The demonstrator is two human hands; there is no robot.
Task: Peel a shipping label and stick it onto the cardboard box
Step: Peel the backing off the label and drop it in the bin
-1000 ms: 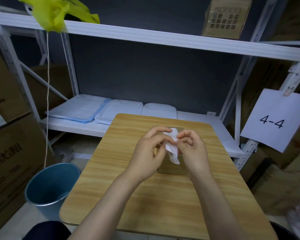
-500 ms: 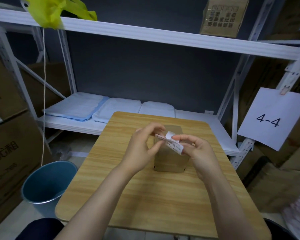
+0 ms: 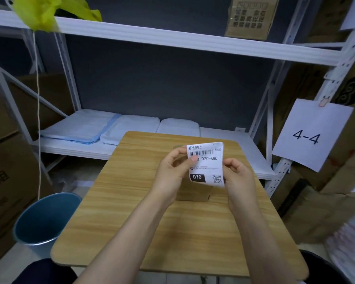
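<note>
A white shipping label (image 3: 206, 162) with a barcode, "070-A80" and a QR code is held upright, print facing me. My left hand (image 3: 170, 175) pinches its left edge and my right hand (image 3: 237, 175) pinches its right edge. Behind and below the label stands a small brown cardboard box (image 3: 195, 193) on the wooden table (image 3: 131, 212), mostly hidden by the hands and label. The label hangs above the box and does not touch it. I cannot tell whether the backing paper is still on the label.
A blue waste bin (image 3: 41, 220) stands on the floor left of the table. White shelving (image 3: 172, 41) behind holds folded white and blue cloths (image 3: 94, 128). A paper sign "4-4" (image 3: 307, 136) hangs at right. Large cardboard cartons (image 3: 2, 173) flank both sides.
The label, crumpled between my fingers a second ago, now is spread flat and upright facing me. Both hands have moved apart to its two side edges.
</note>
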